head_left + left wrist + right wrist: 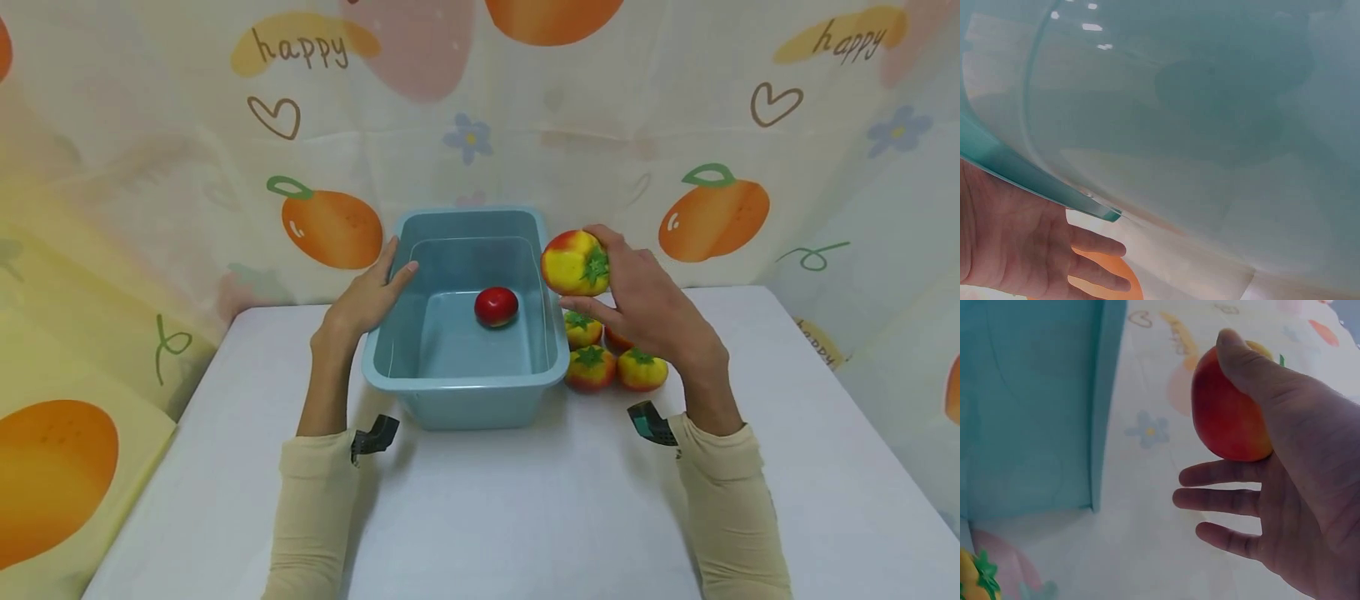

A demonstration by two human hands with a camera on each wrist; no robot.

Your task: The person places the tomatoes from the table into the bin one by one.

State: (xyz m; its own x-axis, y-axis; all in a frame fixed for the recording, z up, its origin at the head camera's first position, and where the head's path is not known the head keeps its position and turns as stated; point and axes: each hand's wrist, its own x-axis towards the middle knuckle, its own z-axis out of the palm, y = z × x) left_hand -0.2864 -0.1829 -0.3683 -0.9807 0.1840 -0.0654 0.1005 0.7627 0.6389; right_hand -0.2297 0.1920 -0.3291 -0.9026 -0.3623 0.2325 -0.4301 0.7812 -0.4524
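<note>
A light blue plastic basin (465,383) stands on the table. At its left rim rests my left hand (360,302), thumb over the edge; in the left wrist view the fingers (1099,240) stretch straight outside the wall. My right hand (648,304) pinches a red-and-yellow persimmon-like fruit (570,267) between thumb and fingers, raised beside the basin's right rim. Its green leafy top faces the head camera. In the right wrist view several other fingers (1222,503) are spread straight below the fruit. A shiny red round fruit (497,307) lies inside the basin.
Several similar red-and-yellow fruits (590,368) sit on the white table (495,517) just right of the basin, partly below my right hand. Behind the basin hangs a patterned cloth (600,108) with orange fruits and hearts.
</note>
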